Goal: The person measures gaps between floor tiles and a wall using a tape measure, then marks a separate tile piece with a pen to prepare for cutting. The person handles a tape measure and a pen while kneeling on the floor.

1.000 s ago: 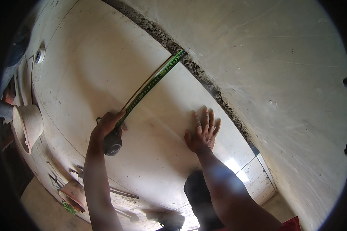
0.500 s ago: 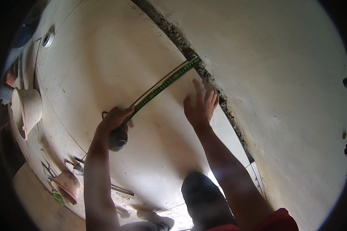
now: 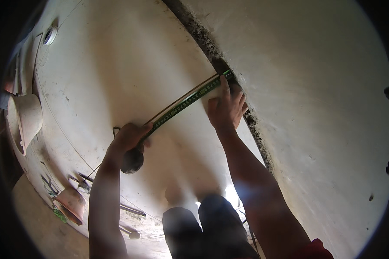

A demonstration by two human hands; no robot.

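My left hand (image 3: 127,137) is closed around a tape measure, with its dark rounded case (image 3: 132,161) showing below the fingers. From that hand the green blade (image 3: 181,105) runs out up and to the right across a large pale floor tile (image 3: 181,162). The blade's far end lies over the rough gap (image 3: 203,36) along the foot of the wall. My right hand (image 3: 227,110) is beside that end, its index finger stretched onto the blade and its other fingers partly bent near the wall.
The pale wall (image 3: 307,112) rises on the right. At the far left stand a whitish bucket (image 3: 32,118) and a white ring-shaped roll (image 3: 50,34). Lower left are a small reddish bucket (image 3: 71,205), a trowel-like tool (image 3: 80,184) and a mallet-like tool (image 3: 133,234). My dark-clad knees (image 3: 222,218) are at the bottom.
My right hand has moved up slightly, and its index finger now touches the blade near the wall. The blade's end sits slightly further right and lower in view. Both knees now show.
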